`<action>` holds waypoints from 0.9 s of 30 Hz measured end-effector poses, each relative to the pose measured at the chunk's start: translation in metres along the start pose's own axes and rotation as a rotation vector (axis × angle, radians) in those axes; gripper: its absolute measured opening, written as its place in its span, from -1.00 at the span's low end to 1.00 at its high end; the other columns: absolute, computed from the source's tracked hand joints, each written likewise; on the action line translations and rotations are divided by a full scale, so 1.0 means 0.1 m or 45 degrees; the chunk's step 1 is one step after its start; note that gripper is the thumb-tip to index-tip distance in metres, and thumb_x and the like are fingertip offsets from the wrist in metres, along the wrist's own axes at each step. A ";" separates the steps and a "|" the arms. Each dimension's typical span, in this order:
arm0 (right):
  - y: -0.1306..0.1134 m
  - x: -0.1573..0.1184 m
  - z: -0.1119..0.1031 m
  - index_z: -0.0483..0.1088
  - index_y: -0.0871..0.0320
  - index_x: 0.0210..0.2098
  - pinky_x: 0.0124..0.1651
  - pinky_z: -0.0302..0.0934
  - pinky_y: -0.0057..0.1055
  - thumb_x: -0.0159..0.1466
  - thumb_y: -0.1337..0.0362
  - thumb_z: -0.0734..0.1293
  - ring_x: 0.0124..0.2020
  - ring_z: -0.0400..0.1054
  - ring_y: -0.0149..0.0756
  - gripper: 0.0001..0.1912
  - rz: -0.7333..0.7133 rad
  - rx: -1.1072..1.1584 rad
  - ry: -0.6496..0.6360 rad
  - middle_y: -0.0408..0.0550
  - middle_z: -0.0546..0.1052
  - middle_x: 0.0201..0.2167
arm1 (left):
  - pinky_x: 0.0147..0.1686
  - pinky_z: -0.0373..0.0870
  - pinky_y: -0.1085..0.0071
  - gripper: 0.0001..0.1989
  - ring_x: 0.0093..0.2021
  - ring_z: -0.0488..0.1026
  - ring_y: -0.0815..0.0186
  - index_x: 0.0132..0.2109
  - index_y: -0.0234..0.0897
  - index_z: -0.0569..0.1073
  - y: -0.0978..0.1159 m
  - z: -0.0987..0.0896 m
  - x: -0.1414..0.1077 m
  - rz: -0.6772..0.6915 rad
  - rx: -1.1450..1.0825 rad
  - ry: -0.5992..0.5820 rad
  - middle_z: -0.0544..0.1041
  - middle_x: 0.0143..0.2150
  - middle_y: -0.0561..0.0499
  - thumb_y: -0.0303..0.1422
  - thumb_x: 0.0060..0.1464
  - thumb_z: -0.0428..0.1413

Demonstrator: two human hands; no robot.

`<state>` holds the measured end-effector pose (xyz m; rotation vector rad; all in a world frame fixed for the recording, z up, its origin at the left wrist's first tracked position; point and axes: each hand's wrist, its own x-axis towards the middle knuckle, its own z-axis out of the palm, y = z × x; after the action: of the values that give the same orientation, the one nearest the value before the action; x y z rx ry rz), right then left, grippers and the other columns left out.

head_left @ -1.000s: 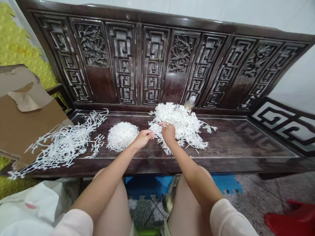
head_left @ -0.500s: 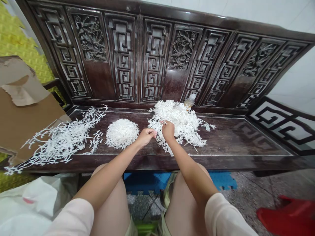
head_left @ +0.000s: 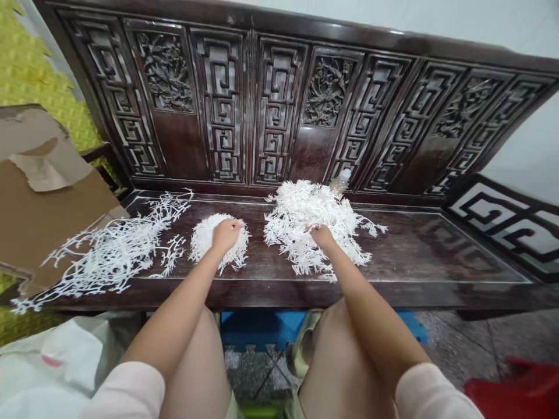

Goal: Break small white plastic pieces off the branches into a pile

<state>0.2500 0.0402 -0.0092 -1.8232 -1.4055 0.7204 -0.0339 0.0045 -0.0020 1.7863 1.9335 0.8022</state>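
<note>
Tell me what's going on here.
A seated person's left hand rests on top of a small round mound of fine white strands, and the right hand rests in a larger loose heap of white strands. Both lie on the seat of a dark carved wooden bench. Longer white branching sprigs lie further left, partly over a torn cardboard sheet. A small bottle stands behind the heap.
</note>
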 end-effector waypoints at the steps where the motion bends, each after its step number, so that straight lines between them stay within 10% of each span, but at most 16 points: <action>1: -0.06 -0.06 0.07 0.35 0.22 -0.61 -0.42 0.11 -0.49 0.05 0.33 0.23 -0.56 0.22 -0.46 -0.84 -0.005 0.035 -0.083 -0.09 0.40 -0.60 | -0.19 0.20 0.28 -0.69 -0.19 0.37 0.18 -0.39 -0.26 0.46 -0.13 -0.02 0.07 -0.110 0.177 0.000 0.48 -0.21 -0.07 -0.23 0.00 -0.13; 13: -0.41 -0.37 0.32 0.34 0.24 -0.48 -0.51 0.04 -0.54 0.03 0.11 0.28 -0.61 0.23 -0.54 -0.73 0.152 0.559 -0.504 -0.13 0.41 -0.55 | -0.14 0.11 0.14 -0.58 -0.13 0.34 0.07 -0.17 -0.27 0.41 -0.46 0.01 0.10 -0.423 0.615 0.020 0.44 -0.13 -0.18 -0.13 0.04 -0.19; 17: -0.39 -0.39 0.35 0.36 0.24 -0.47 -0.52 0.03 -0.55 0.03 0.10 0.27 -0.63 0.23 -0.55 -0.71 0.146 0.539 -0.451 -0.13 0.41 -0.54 | -0.15 0.08 0.16 -0.56 -0.11 0.31 0.06 -0.07 -0.30 0.34 -0.20 -0.01 0.03 -0.176 0.596 0.228 0.43 -0.13 -0.21 -0.15 0.08 -0.25; 22: -0.46 -0.42 0.39 0.34 0.24 -0.52 -0.53 0.04 -0.55 0.02 0.09 0.27 -0.64 0.21 -0.54 -0.71 0.111 0.549 -0.425 -0.13 0.40 -0.58 | -0.18 0.09 0.27 -0.54 -0.24 0.36 0.18 -0.35 -0.26 0.41 0.31 0.16 -0.22 0.369 0.364 -0.073 0.47 -0.31 -0.10 -0.07 0.07 -0.26; 27: -0.51 -0.46 0.38 0.34 0.25 -0.52 -0.53 0.06 -0.53 0.03 0.11 0.27 -0.64 0.19 -0.54 -0.72 0.074 0.576 -0.410 -0.15 0.38 -0.61 | -0.31 0.14 0.36 -0.54 -0.39 0.36 0.24 -0.48 -0.27 0.38 0.45 0.34 -0.34 0.311 0.151 -0.142 0.46 -0.44 -0.07 -0.08 0.07 -0.24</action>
<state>0.1797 0.0112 0.0096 -1.4394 -1.2549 1.2920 0.0260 -0.0231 -0.0017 2.1204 1.7472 0.6589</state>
